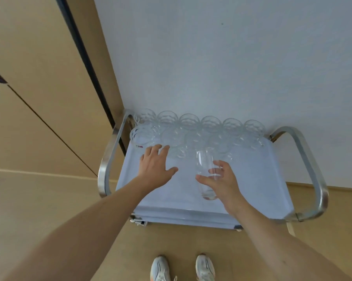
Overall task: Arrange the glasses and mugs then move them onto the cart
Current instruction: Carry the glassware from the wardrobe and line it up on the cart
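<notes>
The right hand [221, 179] grips a tall glass [205, 173]; beyond it, rows of glasses [191, 128] fill the cart [252, 179]; left hand [156, 165] hovers flat, holding nothing

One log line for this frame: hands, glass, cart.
right hand: grips tall clear glass over cart | left hand: open, fingers straight, near clear glasses rowed at back of white steel-handled cart

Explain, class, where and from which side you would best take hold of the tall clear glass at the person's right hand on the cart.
Grip the tall glass round its middle wall, coming from the near right side, as the right hand does. It probably suits best: the wall is smooth with no handle, and the other glasses crowd the far side, while the cart top is bare on the near side.
</notes>
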Action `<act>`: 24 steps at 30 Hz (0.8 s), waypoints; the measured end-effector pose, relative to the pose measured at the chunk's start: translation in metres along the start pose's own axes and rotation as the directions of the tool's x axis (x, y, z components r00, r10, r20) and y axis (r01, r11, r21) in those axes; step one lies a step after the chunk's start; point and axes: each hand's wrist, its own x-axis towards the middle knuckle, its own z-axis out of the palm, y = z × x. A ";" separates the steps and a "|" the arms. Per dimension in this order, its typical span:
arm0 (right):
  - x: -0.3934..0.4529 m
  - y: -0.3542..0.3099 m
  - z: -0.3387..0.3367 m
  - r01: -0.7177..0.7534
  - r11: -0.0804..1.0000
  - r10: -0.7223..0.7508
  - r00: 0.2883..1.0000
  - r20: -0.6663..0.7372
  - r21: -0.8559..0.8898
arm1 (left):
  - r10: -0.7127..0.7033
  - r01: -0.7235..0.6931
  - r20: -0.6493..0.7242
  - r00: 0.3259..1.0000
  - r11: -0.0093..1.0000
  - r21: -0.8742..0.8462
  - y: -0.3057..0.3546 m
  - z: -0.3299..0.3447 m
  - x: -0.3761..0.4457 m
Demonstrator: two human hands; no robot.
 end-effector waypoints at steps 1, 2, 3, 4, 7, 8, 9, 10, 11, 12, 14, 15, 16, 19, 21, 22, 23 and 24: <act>-0.004 0.002 0.005 -0.002 1.000 0.002 1.000 0.005 -0.011 | -0.009 0.009 0.001 1.000 1.000 -0.010 -0.005 0.003 -0.006; -0.008 0.004 0.009 0.000 1.000 0.001 1.000 0.015 -0.021 | -0.020 0.020 0.005 1.000 1.000 -0.019 -0.009 0.006 -0.013; -0.012 0.006 0.013 -0.001 1.000 0.001 1.000 0.025 -0.028 | -0.032 0.032 0.009 0.999 0.999 -0.026 -0.012 0.010 -0.019; -0.016 0.010 0.016 -0.004 0.999 0.005 0.999 0.037 -0.034 | -0.048 0.048 0.011 0.999 0.998 -0.033 -0.016 0.015 -0.026; -0.030 0.018 0.021 0.002 0.998 0.002 0.998 0.070 -0.064 | -0.101 0.101 0.007 0.995 0.993 -0.063 -0.025 0.027 -0.048; -0.035 0.022 0.021 0.006 0.997 -0.001 0.997 0.078 -0.074 | -0.115 0.115 0.005 0.993 0.991 -0.072 -0.028 0.031 -0.057; -0.039 0.027 0.022 0.007 0.997 0.000 0.996 0.086 -0.082 | -0.129 0.129 0.001 0.992 0.988 -0.080 -0.030 0.036 -0.066; -0.045 0.033 0.022 0.005 0.996 0.003 0.996 0.094 -0.089 | -0.144 0.143 -0.004 0.990 0.986 -0.085 -0.032 0.041 -0.076; -0.051 0.039 0.023 0.004 0.996 0.005 0.994 0.106 -0.089 | -0.161 0.159 -0.009 0.987 0.983 -0.087 -0.033 0.045 -0.086; -0.058 0.046 0.023 0.005 0.997 0.005 0.993 0.118 -0.080 | -0.178 0.177 -0.011 0.984 0.980 -0.088 -0.034 0.050 -0.097; -0.071 0.063 0.021 -0.008 0.998 0.016 0.990 0.138 -0.058 | -0.209 0.207 -0.010 0.978 0.974 -0.093 -0.034 0.061 -0.119; -0.078 0.072 0.020 -0.006 0.999 0.013 0.988 0.151 -0.050 | -0.228 0.226 -0.008 0.974 0.968 -0.106 -0.034 0.068 -0.130; -0.085 0.081 0.019 0.001 0.999 0.006 0.986 0.166 -0.041 | -0.254 0.251 -0.007 0.967 0.959 -0.127 -0.034 0.075 -0.140; -0.099 0.113 0.017 0.017 0.998 -0.006 0.980 0.201 -0.053 | -0.348 0.342 0.005 0.938 0.920 -0.189 -0.033 0.100 -0.163; -0.105 0.135 0.018 0.014 0.999 -0.004 0.978 0.210 -0.046 | -0.381 0.376 0.014 0.924 0.904 -0.201 -0.035 0.121 -0.173; -0.106 0.147 0.019 0.008 0.999 0.002 0.977 0.213 -0.043 | -0.391 0.387 0.024 0.920 0.899 -0.205 -0.036 0.133 -0.177; -0.106 0.157 0.020 -0.002 0.999 0.011 0.976 0.218 -0.040 | -0.397 0.395 0.036 0.917 0.895 -0.209 -0.037 0.145 -0.180; -0.104 0.167 0.021 -0.010 0.999 0.017 0.975 0.221 -0.036 | -0.399 0.399 0.044 0.916 0.893 -0.210 -0.039 0.157 -0.181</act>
